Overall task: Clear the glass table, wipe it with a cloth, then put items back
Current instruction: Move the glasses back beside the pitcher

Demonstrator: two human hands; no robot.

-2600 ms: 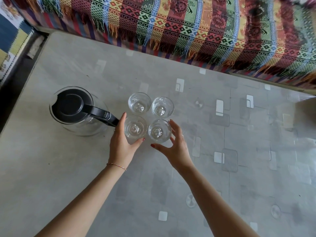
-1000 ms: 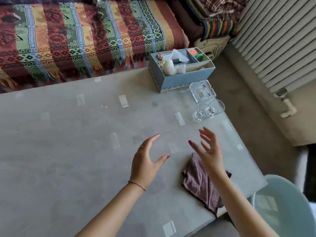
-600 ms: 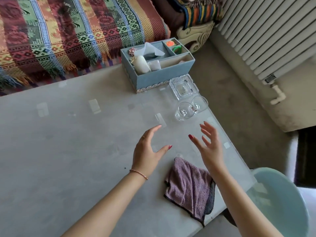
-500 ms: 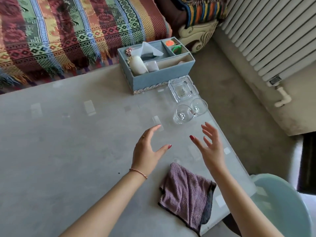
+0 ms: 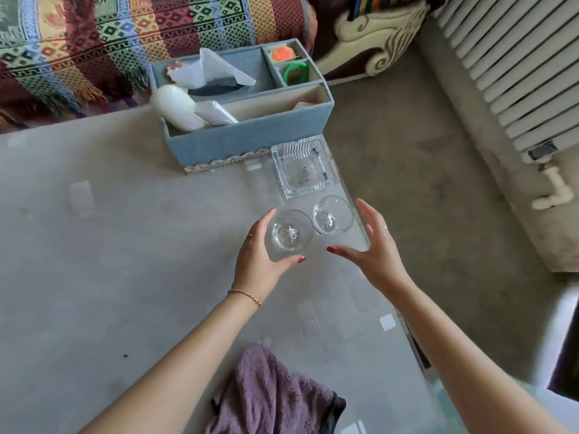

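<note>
Left hand was cupped round the near glass, thumb tip under its near side, fingers up its left side; contact looked likely but a firm grip could not be confirmed. Right hand was spread wide, fingers straight, holding nothing, just right of the far glass and apart from it.

Both glasses stood upright on the glass table, mouths up, long axis vertical, rims touching or nearly so. They sat near the table's right edge, just in front of the clear ashtray, which sat against the blue organizer box. Purple cloth lay on the table near the body, well apart from the glasses.

Risks, as judgement:
- The far glass was close to the table edge; a sideways nudge from the right hand could push it off onto the floor.
- The glasses were close together; lifting or sliding one could clink or tip the other.
- Clear glass on a glass top is smooth, so a loose cupped hold could slip.
- The ashtray just behind leaves little room; pushing forward could knock it.
- The ashtray seemed to hold dark specks; bumping it could spill them on the wiped top.

Safest would be one hand per glass, lifted straight up.
</note>
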